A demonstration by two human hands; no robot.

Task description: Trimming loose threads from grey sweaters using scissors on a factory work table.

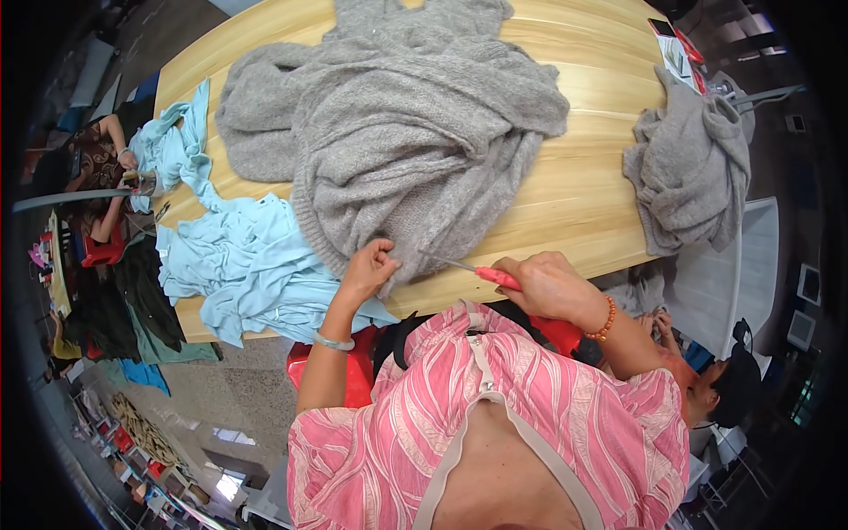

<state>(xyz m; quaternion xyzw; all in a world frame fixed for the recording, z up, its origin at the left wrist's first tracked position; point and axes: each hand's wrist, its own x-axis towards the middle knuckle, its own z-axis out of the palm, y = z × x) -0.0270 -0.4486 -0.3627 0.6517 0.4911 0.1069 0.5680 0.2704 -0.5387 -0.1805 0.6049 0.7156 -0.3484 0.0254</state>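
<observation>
A large grey knit garment [406, 132] lies bunched on the wooden table in front of me. My left hand [369, 268] is at its near edge, fingers curled together on the grey knit; the exact pinch is partly hidden. In my right hand [549, 284] is a tool with a red handle [499, 277] and a thin metal shaft [449, 261]. Its shaft points left toward the near edge of the knit, and its tip is too small to make out. Light blue cloth [252, 261] lies just left of my left hand.
The wooden table [601, 177] curves around the garment. Another grey knit piece [693, 168] hangs over its right edge, near a phone [661, 27]. At the far left a co-worker's hand [128, 160] is by light blue cloth. Another person [720, 380] sits at the lower right.
</observation>
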